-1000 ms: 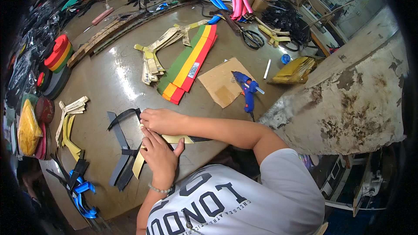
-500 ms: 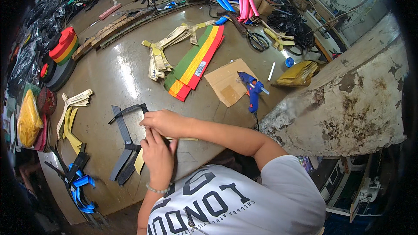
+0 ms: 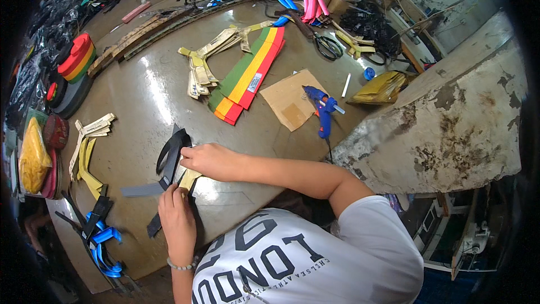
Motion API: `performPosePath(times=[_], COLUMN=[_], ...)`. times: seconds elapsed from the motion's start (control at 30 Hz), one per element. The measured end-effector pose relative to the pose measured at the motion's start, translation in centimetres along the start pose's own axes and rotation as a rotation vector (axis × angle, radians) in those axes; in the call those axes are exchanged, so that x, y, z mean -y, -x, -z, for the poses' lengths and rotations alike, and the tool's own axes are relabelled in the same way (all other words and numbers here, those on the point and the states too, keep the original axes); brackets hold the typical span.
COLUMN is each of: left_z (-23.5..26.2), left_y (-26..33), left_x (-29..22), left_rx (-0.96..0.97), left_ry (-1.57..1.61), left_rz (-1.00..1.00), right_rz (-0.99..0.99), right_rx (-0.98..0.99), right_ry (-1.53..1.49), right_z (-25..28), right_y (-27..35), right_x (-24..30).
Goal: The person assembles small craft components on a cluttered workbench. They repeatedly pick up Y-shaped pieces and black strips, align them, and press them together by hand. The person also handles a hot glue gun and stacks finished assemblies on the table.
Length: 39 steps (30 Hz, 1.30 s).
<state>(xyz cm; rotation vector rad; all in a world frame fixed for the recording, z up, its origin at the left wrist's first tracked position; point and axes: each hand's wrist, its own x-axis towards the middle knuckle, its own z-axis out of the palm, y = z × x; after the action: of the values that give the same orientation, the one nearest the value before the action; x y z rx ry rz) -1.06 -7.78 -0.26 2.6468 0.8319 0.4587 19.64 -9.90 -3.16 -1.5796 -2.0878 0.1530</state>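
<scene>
Close to the table's near edge, my right hand (image 3: 211,161) is closed, its fingertips pinching a black strap (image 3: 175,147) that curls up in a loop. A pale yellow strip (image 3: 189,179) shows just beneath those fingers. My left hand (image 3: 177,214), with a beaded bracelet at the wrist, is closed at the lower part of the same strap piece, where the straps cross. From this crossing a flat grey strap (image 3: 140,191) sticks out to the left. Below it, a dark strap end (image 3: 153,226) lies beside my left hand. My fingers partly hide the join.
A blue glue gun (image 3: 323,107) rests on cardboard (image 3: 275,94) at the right. Green-yellow-red webbing (image 3: 247,79) and bundles of cream strips (image 3: 203,59) lie farther off. Left are yellow strips (image 3: 87,166) and blue-and-black straps (image 3: 104,239). Scissors (image 3: 327,47) lie at the back right.
My left hand has moved left and down, away from my right hand. The strap piece has turned: the grey strap now points left and the black strap bends into a loop.
</scene>
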Motion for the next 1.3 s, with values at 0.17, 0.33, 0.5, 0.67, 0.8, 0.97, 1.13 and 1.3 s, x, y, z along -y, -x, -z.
performPosePath(times=[0.17, 0.33, 0.5, 0.67, 0.8, 0.97, 1.13, 1.3], left_z=[0.0, -1.4, -1.6, 0.0, 1.0, 0.9, -1.2, -3.4], left_y=[-0.2, 2.0, 3.7, 3.8, 3.1, 2.8, 3.2, 4.0], left_x=[0.9, 0.6, 1.2, 2.5, 3.4, 3.0, 1.5, 0.3], left_rx=[0.012, -0.102, -0.208, -0.143, -0.097, -0.126, -0.154, -0.060], left_ry=[0.002, 0.026, 0.110, 0.051, 0.078, 0.056, -0.072, -0.321], left_rz=[-0.009, 0.031, 0.282, 0.171, 0.139, 0.097, 0.086, 0.175], right_rz=[-0.008, 0.011, -0.016, -0.029, -0.042, -0.058, -0.101, -0.198], right_rx=[-0.013, -0.048, 0.032, 0.065, 0.072, -0.011, 0.116, -0.154], right_ry=[0.030, 0.053, 0.104, 0.128, 0.135, 0.118, 0.044, -0.323], right_z=[-0.2, -0.3, -0.3, -0.1, -0.3, -0.9, 1.3, 1.5], right_y=[0.0, 0.0, 0.0, -0.4, -0.3, -0.2, -1.6, -3.4], right_x=[0.2, 0.3, 0.5, 0.8, 0.8, 0.9, 0.7, 4.7])
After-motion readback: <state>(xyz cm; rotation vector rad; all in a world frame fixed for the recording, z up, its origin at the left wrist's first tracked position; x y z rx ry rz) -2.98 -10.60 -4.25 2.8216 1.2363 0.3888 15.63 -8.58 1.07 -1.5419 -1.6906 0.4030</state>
